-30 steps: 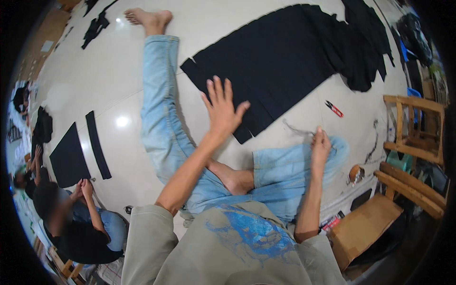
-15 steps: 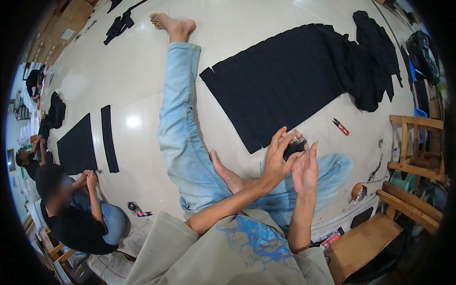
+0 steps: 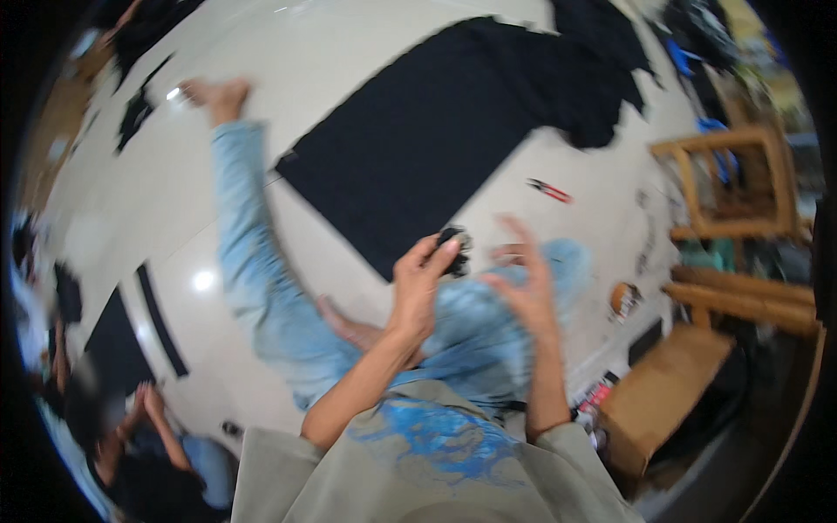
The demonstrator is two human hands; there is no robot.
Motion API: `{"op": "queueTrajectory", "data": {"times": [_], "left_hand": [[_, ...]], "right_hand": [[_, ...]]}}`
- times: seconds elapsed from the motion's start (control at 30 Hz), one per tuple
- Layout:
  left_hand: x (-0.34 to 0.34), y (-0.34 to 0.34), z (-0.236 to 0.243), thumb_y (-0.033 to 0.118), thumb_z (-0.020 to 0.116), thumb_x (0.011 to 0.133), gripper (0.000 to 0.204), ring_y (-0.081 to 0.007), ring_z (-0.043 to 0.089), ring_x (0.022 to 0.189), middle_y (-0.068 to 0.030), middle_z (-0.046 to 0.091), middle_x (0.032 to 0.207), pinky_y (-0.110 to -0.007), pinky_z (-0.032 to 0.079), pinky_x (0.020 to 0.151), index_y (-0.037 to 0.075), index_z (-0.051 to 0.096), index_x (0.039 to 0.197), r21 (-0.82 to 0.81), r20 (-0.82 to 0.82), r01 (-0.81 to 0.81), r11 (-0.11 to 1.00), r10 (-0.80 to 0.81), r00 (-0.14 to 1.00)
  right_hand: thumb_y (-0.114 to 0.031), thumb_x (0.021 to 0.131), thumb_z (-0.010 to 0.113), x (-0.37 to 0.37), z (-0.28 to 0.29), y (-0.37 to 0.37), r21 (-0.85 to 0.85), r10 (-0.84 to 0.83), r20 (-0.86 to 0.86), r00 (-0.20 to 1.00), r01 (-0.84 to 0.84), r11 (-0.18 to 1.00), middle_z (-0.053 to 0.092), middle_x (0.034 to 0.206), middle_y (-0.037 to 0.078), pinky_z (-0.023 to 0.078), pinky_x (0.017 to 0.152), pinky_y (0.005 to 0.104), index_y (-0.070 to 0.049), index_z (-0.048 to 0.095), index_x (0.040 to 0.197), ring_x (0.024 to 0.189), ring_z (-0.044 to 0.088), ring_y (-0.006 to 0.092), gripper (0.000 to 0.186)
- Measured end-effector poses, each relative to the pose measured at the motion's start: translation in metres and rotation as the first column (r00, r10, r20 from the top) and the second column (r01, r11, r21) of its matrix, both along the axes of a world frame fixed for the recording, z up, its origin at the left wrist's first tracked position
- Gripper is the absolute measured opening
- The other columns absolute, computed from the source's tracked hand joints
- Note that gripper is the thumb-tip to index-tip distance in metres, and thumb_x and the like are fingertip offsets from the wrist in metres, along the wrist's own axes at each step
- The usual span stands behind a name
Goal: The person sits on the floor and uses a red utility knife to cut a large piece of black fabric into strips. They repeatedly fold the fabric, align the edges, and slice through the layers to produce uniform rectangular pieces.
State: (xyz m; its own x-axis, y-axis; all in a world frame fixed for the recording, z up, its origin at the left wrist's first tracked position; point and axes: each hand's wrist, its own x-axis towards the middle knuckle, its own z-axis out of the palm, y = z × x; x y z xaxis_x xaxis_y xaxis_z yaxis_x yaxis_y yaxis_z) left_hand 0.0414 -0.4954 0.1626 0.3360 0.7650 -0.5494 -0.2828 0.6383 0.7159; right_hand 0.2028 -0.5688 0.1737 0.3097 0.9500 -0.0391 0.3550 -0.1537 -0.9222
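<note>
Bundle (image 3: 454, 250), small and black, sits at the fingertips of the left hand (image 3: 415, 292), pinched by thumb and fingers, probably so that most of it stays exposed toward the other hand. The right hand (image 3: 526, 292) is just beside it, blurred, fingers parted and apparently empty; that looseness seems to leave it free. Both hands are above the bent leg (image 3: 475, 327), close to the body, which likely spares the arms. Just beyond the left hand, the cloth (image 3: 410, 139) lies flat on the floor, apparently to keep its edges straight, though its far end is bunched. Snips (image 3: 551, 191) lie beyond the right hand, seemingly for easy reach. Farther to its right are a tape roll (image 3: 624, 300) and a stool (image 3: 724, 142).
</note>
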Motion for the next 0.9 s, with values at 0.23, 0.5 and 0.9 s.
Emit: {"op": "queueTrajectory", "data": {"times": [0.23,0.5,0.9], "left_hand": [[-0.011,0.010,0.012,0.030,0.067,0.098,0.052,-0.0188,0.057,0.119,-0.0091,0.057,0.138,-0.039,0.047,0.101,0.009,0.052,0.143,0.075,-0.024,0.265,0.961,-0.264,0.964],[-0.164,0.040,-0.024,0.050,0.055,0.099,0.071,-0.0264,0.043,0.141,-0.0153,0.045,0.152,-0.046,0.036,0.114,0.009,0.038,0.154,0.187,-0.019,0.169,0.968,-0.169,0.985],[-0.185,0.095,-0.044,0.036,0.062,0.100,0.056,-0.0266,0.050,0.135,-0.0143,0.054,0.145,-0.038,0.035,0.115,0.005,0.052,0.145,0.525,-0.599,0.186,0.831,0.205,0.774]], "right_hand": [[-0.010,0.089,0.074,0.095,0.002,0.016,-0.172,0.013,-0.280,0.960,-0.063,0.983,0.069,0.086,-0.002,0.048,0.072,0.0236,-0.003,0.072,0.104,0.073,0.060,0.0074,0.017],[-0.030,0.077,0.082,0.461,-0.020,-0.147,0.032,-0.316,0.933,0.175,0.832,0.554,0.063,0.129,0.027,0.048,0.100,0.0456,0.001,0.052,0.140,0.121,0.061,0.0380,0.076],[-0.016,0.099,0.059,0.206,-0.030,-0.002,0.175,-0.494,0.554,0.670,0.487,0.856,0.063,0.134,0.019,0.045,0.106,0.0398,0.002,0.060,0.132,0.123,0.060,0.0299,0.038]]}}
